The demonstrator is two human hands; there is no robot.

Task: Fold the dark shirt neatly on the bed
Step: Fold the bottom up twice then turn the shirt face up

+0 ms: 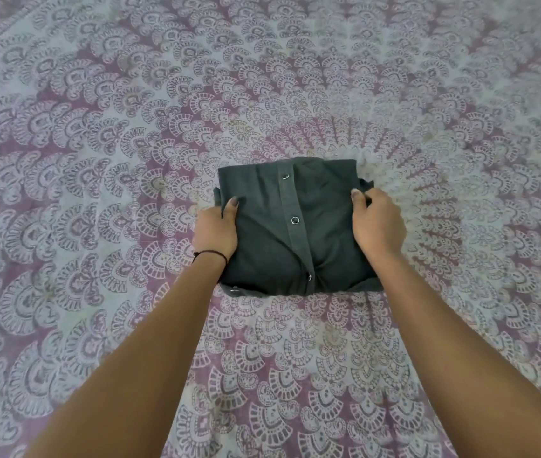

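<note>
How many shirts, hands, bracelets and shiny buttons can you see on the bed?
Dark shirt: 1
Hands: 2, the left hand and the right hand
Bracelet: 1, a thin dark one on the left wrist
Shiny snap buttons showing: 4, at and
Total: 8

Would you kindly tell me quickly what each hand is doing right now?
Left hand: closed on the left edge of the folded dark grey button-up shirt.
Right hand: closed on its right edge.
</note>
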